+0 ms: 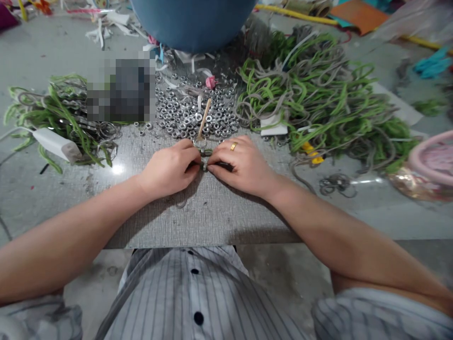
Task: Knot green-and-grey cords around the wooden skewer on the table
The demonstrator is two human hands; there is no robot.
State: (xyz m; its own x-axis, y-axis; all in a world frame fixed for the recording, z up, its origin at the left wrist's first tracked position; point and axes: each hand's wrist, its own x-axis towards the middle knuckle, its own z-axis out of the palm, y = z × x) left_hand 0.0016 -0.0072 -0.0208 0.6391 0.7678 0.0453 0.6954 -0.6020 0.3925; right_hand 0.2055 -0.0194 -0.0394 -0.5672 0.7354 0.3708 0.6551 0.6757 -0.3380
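Note:
My left hand (pixel 171 167) and my right hand (pixel 244 163) meet low over the table, fingers pinched together. Between the fingertips is a small metal nut (pixel 204 166). Just above it show a short stretch of green cord (pixel 208 152) and a thin metal ring (pixel 199 143). Both hands grip this small corded piece; most of it is hidden behind the fingers. A gold ring sits on a finger of my right hand. Right beyond the fingertips lies a heap of loose metal nuts (pixel 173 113), with a thin wooden stick (pixel 204 118) slanting up from its near edge.
A large blue tub (pixel 194 21) stands behind the nuts. Tangled green and grey cords (pixel 318 94) cover the right side. Corded pieces with nuts (pixel 63 104) and a white block (pixel 58 144) lie left. A pink basket (pixel 430 156) is far right. The table's edge (pixel 208 246) runs before me.

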